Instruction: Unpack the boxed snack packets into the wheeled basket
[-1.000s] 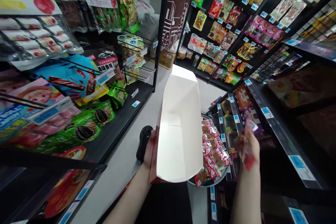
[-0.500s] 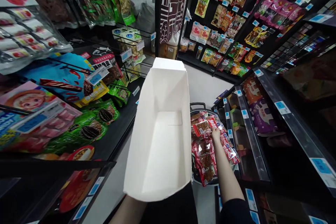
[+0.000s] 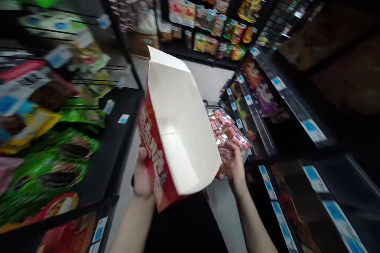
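Observation:
My left hand point(image 3: 141, 174) grips the red printed side of a long open carton point(image 3: 178, 126), white inside and empty, tilted away from me. My right hand point(image 3: 233, 162) reaches down beside the carton onto a heap of small red snack packets point(image 3: 227, 128) in a round dark basket on the floor. Its fingers are curled on the packets, though blur hides what they hold. The whole view is smeared by motion.
Black shop shelves run down both sides of a narrow aisle with a pale floor point(image 3: 213, 79). Green and yellow snack bags point(image 3: 65, 154) hang at the left. Shelves with blue price tags point(image 3: 310, 126) stand at the right, and packets hang on the far wall point(image 3: 208, 16).
The view has swung to the left and blurred. The carton has tilted so its red side shows. My right hand stays down at the packets in the basket.

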Motion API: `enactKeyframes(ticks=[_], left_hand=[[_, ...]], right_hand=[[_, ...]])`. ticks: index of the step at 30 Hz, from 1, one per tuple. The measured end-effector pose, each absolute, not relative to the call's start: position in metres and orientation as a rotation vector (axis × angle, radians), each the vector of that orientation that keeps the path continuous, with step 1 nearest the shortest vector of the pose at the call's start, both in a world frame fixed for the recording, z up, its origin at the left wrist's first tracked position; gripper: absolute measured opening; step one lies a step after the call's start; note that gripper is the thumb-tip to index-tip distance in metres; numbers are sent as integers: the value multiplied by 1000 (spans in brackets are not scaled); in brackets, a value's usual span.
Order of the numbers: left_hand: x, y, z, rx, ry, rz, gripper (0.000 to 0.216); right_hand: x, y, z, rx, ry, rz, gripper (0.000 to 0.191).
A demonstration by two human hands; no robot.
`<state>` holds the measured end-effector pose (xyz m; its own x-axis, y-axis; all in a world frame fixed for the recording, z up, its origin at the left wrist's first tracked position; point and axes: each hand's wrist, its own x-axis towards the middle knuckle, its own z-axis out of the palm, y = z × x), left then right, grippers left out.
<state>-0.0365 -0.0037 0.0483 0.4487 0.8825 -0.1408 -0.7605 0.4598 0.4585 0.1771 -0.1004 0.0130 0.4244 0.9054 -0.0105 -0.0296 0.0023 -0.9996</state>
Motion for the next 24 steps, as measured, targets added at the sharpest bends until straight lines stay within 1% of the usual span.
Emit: enactKeyframes(ticks=[2,3,4,5,6,8,11,12,14,17,19,21,24], left_hand=[[-13,-20,63,345,570,1086,52],[-1,-32,70,353,661,1078,52],[12,-47,76,361,730,1026,52],[24,-65,80,362,767,932,54],[36,-86,83,361,778,809,56],[54,-131,79,390,751,571,63],[70,-190,56,563,624,249,78],[73,-203,45,667,557,86,84],[76,-218,26,1023,416,-237,92],[79,-227,6,1827,225,-646,87],[79,-231,0,2161,143,-718,85],[78,-234,-4,2261,88,-704,80],[75,-237,-7,2260,84,-670,69]], right_hand=[[142,-151,39,-1301,-924,935,135],[129,-170,51,-1321,-908,921,147],[120,-187,62,-1347,-864,906,156],[117,-202,72,-1371,-788,885,158],[118,-216,81,-1385,-697,855,156],[131,-249,94,-1389,-534,794,145],[159,-313,104,-1482,-424,720,126],[166,-339,106,-1556,-405,682,121],[175,-393,110,-1771,-350,595,112],[172,-473,116,-2238,-183,508,98],[164,-515,114,-2571,1,484,94],[157,-543,102,-2822,259,419,92],[154,-564,70,-2934,583,133,91]])
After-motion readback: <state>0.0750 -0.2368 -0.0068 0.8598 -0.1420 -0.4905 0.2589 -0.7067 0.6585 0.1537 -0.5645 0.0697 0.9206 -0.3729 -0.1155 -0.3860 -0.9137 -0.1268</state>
